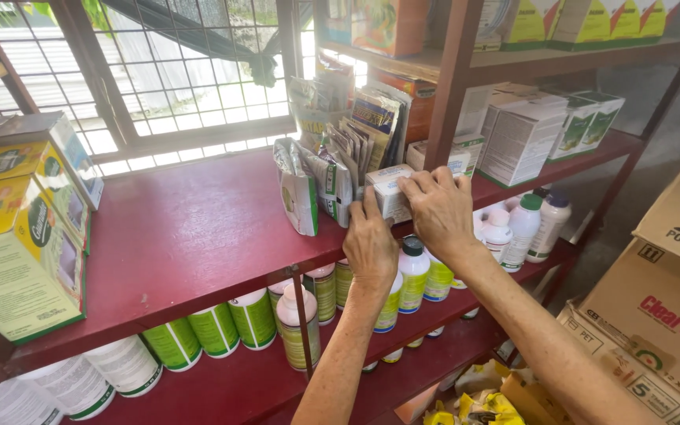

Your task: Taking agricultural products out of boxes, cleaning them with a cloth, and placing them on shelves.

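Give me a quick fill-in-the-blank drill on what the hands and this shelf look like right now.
1. Both the left hand and the right hand rest on a small white ____ at the shelf's front edge.
2. The shelf under the hands is painted ____.
3. Left of the hands, a row of seed-style packets stands ____ rather than lying flat.
4. On the shelf below, the bottles have green labels and mostly ____ caps.

Missing words: box; red; upright; white

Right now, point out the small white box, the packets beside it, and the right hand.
small white box (388, 189), head view, top face.
packets (332, 177), head view, front packet.
right hand (438, 208), head view, back of hand.
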